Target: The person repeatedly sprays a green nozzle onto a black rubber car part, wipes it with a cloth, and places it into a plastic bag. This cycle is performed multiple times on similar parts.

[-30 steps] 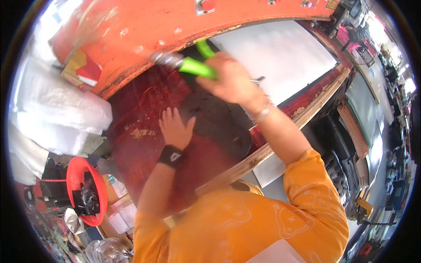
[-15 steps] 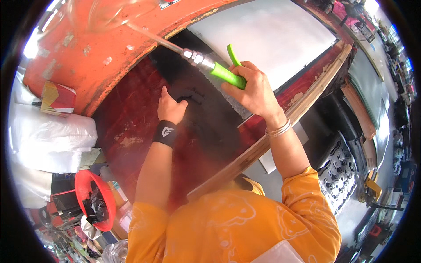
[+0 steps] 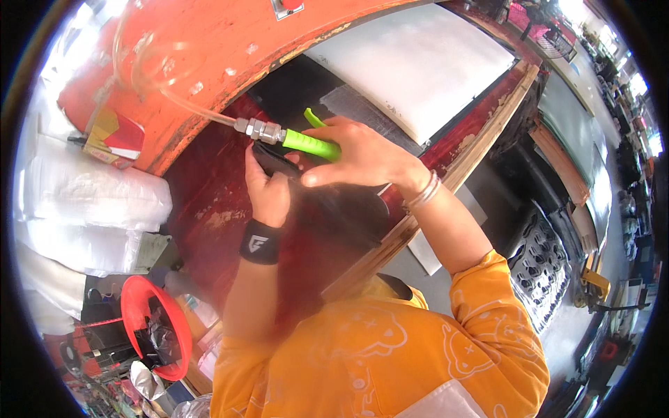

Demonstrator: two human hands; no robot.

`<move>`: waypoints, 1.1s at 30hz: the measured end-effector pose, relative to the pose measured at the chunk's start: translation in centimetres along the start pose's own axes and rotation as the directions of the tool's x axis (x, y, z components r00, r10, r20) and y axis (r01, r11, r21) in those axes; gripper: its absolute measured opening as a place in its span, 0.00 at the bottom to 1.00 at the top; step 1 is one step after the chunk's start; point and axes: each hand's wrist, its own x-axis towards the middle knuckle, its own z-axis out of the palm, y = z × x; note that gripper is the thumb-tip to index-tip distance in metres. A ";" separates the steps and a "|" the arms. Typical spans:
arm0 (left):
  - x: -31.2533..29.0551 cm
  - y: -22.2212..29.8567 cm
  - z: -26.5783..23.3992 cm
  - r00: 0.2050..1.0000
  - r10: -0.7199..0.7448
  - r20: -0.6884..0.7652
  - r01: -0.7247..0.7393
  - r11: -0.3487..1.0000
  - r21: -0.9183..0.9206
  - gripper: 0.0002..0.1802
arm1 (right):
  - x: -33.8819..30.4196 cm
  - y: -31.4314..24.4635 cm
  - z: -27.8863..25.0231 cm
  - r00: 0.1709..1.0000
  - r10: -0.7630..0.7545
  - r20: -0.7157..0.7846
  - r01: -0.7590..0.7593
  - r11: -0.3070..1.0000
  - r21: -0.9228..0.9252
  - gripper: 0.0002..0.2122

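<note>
Air gun (image 3: 310, 144), green, is held over the red counter (image 3: 209, 233), gripped in the R hand (image 3: 364, 151); whether its lever (image 3: 315, 118) is pressed can't be told. Prob. light & stiff, poss. slippery plastic; best taken round the handle, not by the metal coupling (image 3: 259, 129). Some drag is to be expected from the clear hose (image 3: 202, 110), which is strung across in front of the orange panel (image 3: 230, 42). A black piece (image 3: 277, 161) is clasped b/w thumb & fingers of the L hand (image 3: 268, 198), just below the coupling; whether it's joined to the dark sheet (image 3: 352, 212) spread on the counter can't be told. It's judged thin, soft, easily creased, so best held by an edge. View of the L fingertips is partly blocked by the piece. Farther off, a white sheet (image 3: 418, 63) is laid out, w/ a grey strip (image 3: 366, 110) beside it. Near side is edged w/ a wooden strip (image 3: 463, 167). At far L, wrapped bundles (image 3: 97, 188) & a red bucket (image 3: 132, 299) are set well apart from both hands
</note>
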 end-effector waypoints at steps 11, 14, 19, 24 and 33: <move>-3.1 8.1 -4.6 0.718 -0.069 0.692 0.306 0.925 -0.226 0.27 | -2.1 -6.7 1.5 0.985 0.070 -0.159 -0.081 0.995 -0.063 0.17; -3.9 7.5 -6.8 0.540 -0.044 0.841 0.382 0.903 -0.198 0.29 | -2.9 -7.0 2.9 0.999 -0.014 -0.042 0.026 0.955 0.294 0.14; -5.7 8.8 -7.6 0.475 -0.208 0.855 0.569 0.814 -0.118 0.25 | -2.3 -8.0 6.9 0.997 0.058 -0.048 -0.048 0.983 0.180 0.21; -6.8 13.9 -6.7 0.242 0.237 0.941 0.555 0.762 -0.334 0.24 | -2.6 -8.6 7.2 0.963 -0.226 -0.146 0.269 0.760 0.591 0.34; -11.1 16.8 -8.6 0.656 -0.336 0.676 0.421 0.906 0.042 0.25 | -4.4 -9.5 5.5 0.898 -0.236 -0.372 0.440 0.478 0.760 0.29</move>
